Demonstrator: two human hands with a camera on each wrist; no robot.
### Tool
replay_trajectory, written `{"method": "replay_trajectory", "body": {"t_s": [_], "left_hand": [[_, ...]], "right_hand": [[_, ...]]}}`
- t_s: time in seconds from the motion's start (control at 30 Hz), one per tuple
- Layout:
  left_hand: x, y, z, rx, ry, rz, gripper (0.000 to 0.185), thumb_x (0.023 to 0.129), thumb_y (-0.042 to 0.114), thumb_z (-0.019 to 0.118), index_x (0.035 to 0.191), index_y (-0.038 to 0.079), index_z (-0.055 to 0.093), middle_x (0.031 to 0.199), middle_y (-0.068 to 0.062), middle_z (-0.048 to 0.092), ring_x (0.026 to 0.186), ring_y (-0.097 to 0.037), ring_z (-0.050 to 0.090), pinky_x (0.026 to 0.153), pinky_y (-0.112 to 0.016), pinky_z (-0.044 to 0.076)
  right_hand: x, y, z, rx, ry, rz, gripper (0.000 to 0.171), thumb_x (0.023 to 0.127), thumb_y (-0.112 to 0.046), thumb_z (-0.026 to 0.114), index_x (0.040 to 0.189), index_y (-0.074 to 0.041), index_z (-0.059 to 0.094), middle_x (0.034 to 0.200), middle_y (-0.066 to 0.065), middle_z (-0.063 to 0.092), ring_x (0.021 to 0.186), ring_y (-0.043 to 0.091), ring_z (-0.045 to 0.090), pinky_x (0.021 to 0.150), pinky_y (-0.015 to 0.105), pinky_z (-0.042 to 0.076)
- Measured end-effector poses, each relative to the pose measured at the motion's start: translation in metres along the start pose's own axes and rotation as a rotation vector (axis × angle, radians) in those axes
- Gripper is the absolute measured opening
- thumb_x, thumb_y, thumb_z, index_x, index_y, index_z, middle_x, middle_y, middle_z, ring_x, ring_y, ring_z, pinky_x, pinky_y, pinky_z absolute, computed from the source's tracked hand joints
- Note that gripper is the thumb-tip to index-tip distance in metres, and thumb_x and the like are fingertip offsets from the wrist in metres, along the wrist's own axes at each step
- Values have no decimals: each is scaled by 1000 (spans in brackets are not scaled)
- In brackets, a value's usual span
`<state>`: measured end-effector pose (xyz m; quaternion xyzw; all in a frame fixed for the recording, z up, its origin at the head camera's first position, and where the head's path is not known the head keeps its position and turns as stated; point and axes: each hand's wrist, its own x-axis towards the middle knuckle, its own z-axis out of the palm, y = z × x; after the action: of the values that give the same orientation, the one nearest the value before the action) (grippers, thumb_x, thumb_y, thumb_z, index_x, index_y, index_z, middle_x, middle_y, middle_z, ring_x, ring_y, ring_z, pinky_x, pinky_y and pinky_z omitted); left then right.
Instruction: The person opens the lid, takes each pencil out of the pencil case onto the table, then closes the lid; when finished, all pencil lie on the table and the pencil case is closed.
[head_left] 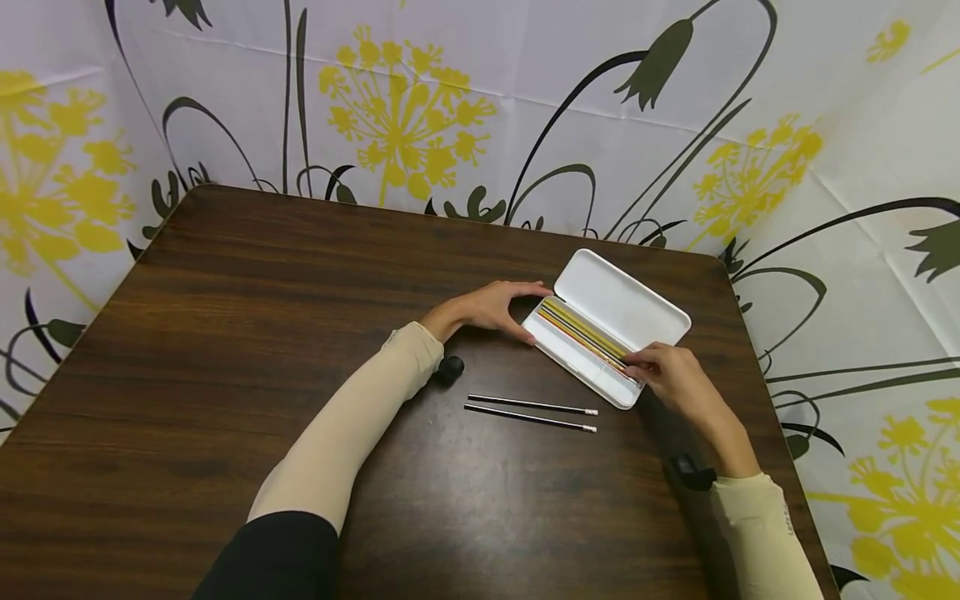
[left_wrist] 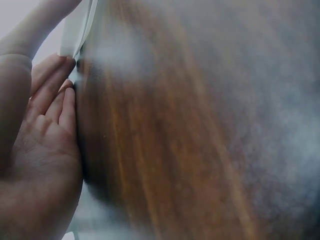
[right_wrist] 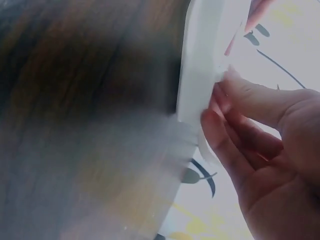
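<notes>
A white pencil case (head_left: 577,360) lies with its lid (head_left: 626,300) folded back, toward the right of the table. Several pencils (head_left: 577,325), yellow, black and red, lie side by side in it. My left hand (head_left: 491,305) holds the case's left end, thumb at the near corner and fingers at the far one. At the right end, my right hand (head_left: 670,375) pinches a pencil end inside the case; which pencil is hidden by the fingers. In the right wrist view, thumb and fingers (right_wrist: 240,150) meet at the case's end wall (right_wrist: 197,90).
Two dark pencils (head_left: 532,404) with white eraser ends lie nearly parallel on the brown wooden table (head_left: 247,317), nearer than the case. A white cloth (head_left: 465,100) with yellow flowers and dark stems hangs behind the table. A black wrist device (head_left: 450,369) sits under the left wrist.
</notes>
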<state>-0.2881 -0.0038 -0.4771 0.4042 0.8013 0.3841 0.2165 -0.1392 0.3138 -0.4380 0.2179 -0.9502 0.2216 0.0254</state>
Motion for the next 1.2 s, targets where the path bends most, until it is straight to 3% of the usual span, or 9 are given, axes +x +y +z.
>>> {"method": "replay_trajectory", "body": {"t_s": [0.23, 0.53, 0.77, 1.2], "left_hand": [[-2, 1, 0, -18, 7, 6, 88, 73, 36, 88, 148, 21, 45, 159, -5, 28, 143, -17, 23, 113, -38, 21], [0, -1, 1, -18, 2, 8, 90, 72, 39, 88, 149, 22, 44, 159, -4, 28, 144, -17, 23, 114, -37, 21], [-1, -1, 0, -12, 5, 0, 90, 72, 40, 88, 149, 24, 44, 159, -2, 28, 144, -14, 22, 114, -35, 20], [0, -4, 0, -7, 7, 3, 90, 72, 41, 88, 148, 22, 45, 159, -3, 28, 143, -15, 22, 114, -33, 20]], "right_hand": [[0, 0, 2, 11, -15, 43, 15, 80, 2, 78, 95, -3, 78, 81, 2, 67, 70, 15, 58, 64, 36, 50], [-5, -2, 6, 48, 152, 84, 15, 78, 1, 79, 91, -6, 77, 79, 2, 69, 65, 16, 58, 57, 26, 46], [-3, -2, -4, 84, 282, 75, 18, 78, 3, 80, 93, -6, 78, 81, 2, 71, 67, 15, 59, 59, 18, 44], [-4, -7, -10, 114, 283, -9, 22, 76, 5, 81, 94, -9, 79, 83, -1, 71, 72, 14, 61, 64, 21, 47]]}}
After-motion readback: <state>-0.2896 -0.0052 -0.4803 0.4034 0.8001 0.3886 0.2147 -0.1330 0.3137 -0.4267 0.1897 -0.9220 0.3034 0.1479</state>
